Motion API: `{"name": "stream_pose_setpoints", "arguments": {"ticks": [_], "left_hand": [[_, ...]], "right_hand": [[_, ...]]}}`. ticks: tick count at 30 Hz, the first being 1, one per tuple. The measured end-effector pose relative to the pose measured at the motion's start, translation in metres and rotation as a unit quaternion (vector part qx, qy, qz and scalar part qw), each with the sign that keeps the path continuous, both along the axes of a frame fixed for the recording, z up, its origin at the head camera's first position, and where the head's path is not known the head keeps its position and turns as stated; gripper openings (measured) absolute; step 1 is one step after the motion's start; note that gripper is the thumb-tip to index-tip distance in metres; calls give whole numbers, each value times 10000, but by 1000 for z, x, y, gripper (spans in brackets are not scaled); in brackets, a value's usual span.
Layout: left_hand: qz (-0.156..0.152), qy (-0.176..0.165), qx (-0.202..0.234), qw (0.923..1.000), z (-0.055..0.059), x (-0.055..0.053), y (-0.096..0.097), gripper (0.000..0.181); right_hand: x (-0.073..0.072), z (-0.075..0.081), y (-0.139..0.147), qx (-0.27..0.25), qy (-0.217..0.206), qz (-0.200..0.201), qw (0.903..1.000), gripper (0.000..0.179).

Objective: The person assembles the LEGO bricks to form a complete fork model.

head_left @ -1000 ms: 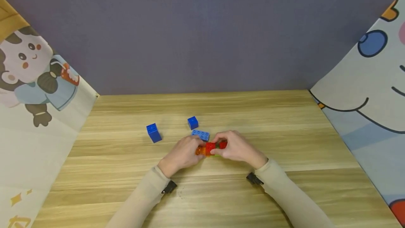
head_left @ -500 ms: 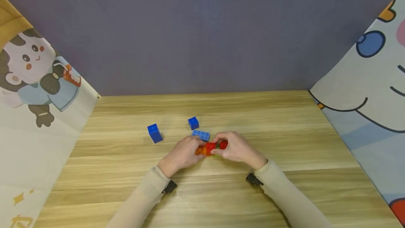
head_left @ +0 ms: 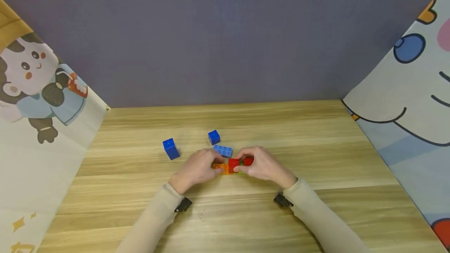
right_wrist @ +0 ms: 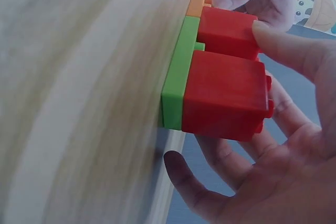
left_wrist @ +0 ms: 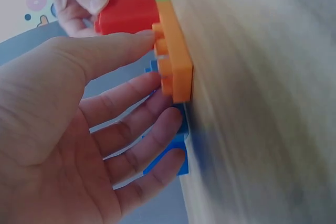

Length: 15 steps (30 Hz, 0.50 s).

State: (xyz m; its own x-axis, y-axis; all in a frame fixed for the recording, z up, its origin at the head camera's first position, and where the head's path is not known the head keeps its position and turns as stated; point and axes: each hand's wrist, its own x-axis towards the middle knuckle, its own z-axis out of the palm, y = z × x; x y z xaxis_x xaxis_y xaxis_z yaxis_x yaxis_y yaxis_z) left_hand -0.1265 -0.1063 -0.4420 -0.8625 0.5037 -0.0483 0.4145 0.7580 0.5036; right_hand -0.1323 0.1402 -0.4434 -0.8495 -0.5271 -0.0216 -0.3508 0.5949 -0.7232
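A low orange brick point(left_wrist: 181, 64) and a low green brick point(right_wrist: 178, 74) lie end to end on the table. One red brick point(right_wrist: 228, 30) stands on them around the seam, and a second red brick point(right_wrist: 226, 93) sits on the green one. My right hand point(head_left: 264, 167) grips the red brick near the seam, thumb on its near side; the far fingertips are partly hidden. My left hand point(head_left: 197, 170) is at the orange brick, its thumb close to the studs and its other fingers loosely extended along the far side.
Beyond the hands lie a light blue brick point(head_left: 223, 151) and a small dark blue brick point(head_left: 214, 137). Farther left stands a taller dark blue brick point(head_left: 171, 149). A grey wall point(head_left: 225, 42) rises behind the wooden table point(head_left: 302, 128).
My left hand has shifted slightly left and its fingers have loosened, showing more of the orange brick. My right hand has stayed at the red bricks.
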Motion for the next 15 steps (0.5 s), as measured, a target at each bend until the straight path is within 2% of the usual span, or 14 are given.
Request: {"name": "stream_pose_setpoints", "arguments": {"ticks": [5, 10, 15], "left_hand": [[216, 102, 176, 9996, 3, -4, -6, 25], [551, 542, 355, 9964, 3, -11, -11, 21], [980, 886, 731, 9885, -2, -18, -15, 20]], "right_hand": [[1, -2, 2, 9, -100, -98, 9999, 23], [3, -3, 2, 8, -116, -201, 9997, 26], [3, -3, 1, -8, -107, -248, 9996, 28]]}}
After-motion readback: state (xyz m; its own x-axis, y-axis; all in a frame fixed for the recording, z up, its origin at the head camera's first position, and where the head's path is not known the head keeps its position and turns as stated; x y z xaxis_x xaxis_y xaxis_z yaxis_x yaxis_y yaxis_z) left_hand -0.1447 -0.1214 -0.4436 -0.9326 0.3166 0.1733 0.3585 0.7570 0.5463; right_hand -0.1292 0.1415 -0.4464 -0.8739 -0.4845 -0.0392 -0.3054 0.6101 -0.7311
